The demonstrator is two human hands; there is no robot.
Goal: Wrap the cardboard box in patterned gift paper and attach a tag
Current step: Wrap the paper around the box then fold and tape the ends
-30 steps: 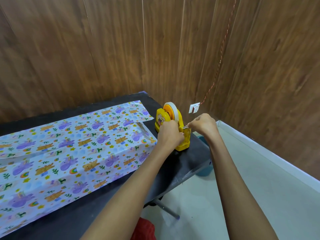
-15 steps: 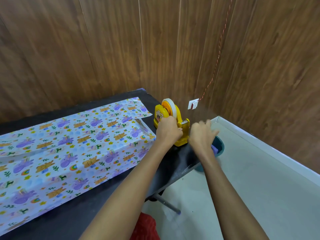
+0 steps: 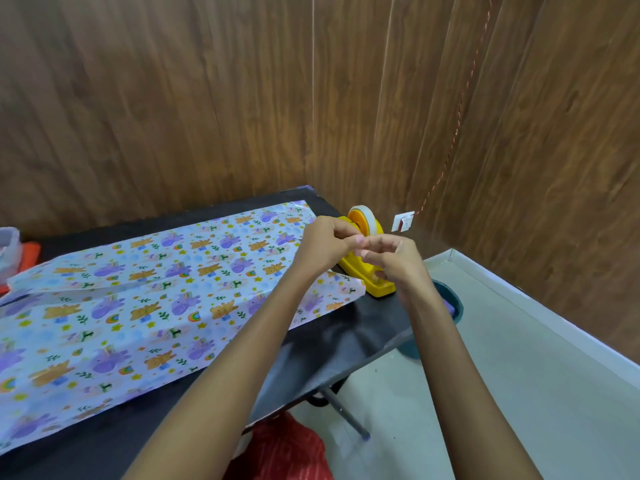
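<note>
gift paper lies across the black table, left of both hands, box presumably hidden beneath. farther, left hand and right hand meet fingertip to fingertip before the tape dispenser; whether they pinch tape i cannot tell. keep any strip taut, unfolded.

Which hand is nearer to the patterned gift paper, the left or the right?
Left. The left hand hovers over the right end of the patterned gift paper; the right hand is further right, past the paper's edge, in front of the yellow tape dispenser.
</note>
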